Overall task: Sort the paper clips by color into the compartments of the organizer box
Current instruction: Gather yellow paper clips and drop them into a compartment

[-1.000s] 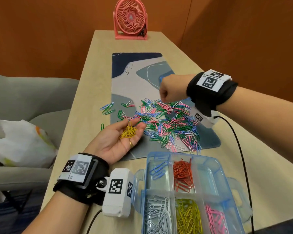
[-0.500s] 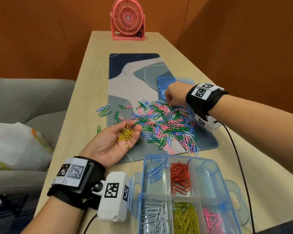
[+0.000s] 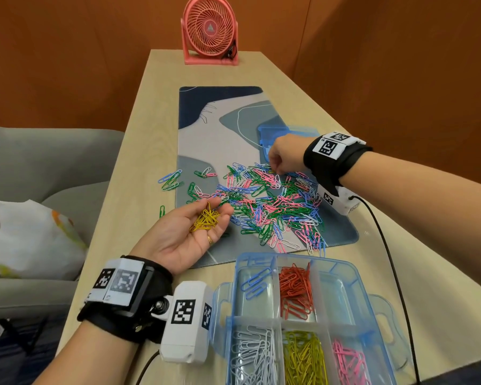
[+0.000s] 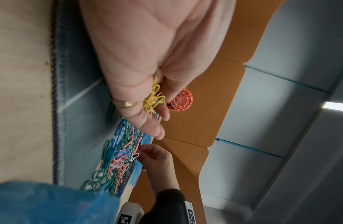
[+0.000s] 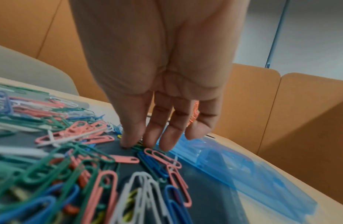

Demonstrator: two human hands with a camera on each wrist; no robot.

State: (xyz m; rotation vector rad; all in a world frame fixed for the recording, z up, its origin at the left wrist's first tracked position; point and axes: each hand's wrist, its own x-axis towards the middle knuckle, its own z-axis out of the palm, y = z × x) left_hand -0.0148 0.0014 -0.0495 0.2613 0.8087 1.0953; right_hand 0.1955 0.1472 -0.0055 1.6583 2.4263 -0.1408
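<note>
A mixed pile of paper clips (image 3: 272, 201), green, pink, blue and white, lies on the desk mat (image 3: 220, 129). My left hand (image 3: 178, 237) rests palm up at the pile's left edge, and a small bunch of yellow clips (image 3: 204, 219) lies loose on its relaxed fingers (image 4: 147, 124). My right hand (image 3: 282, 155) reaches down at the pile's far right edge. Its fingertips (image 5: 128, 142) touch clips on the mat, and a pinch is not plain. The clear blue organizer box (image 3: 364, 295) stands at the near edge, with blue, red, white, yellow and pink clips in separate compartments.
A flat blue plastic piece (image 3: 278, 132) lies just beyond my right hand. A few stray clips (image 3: 171, 180) lie left of the mat. A pink fan (image 3: 210, 29) stands at the table's far end. A grey chair with a plastic bag (image 3: 25, 232) is on the left.
My right hand has moved right and down to the pile's far edge, next to the blue plastic piece. My left hand still lies palm up with the yellow clips.
</note>
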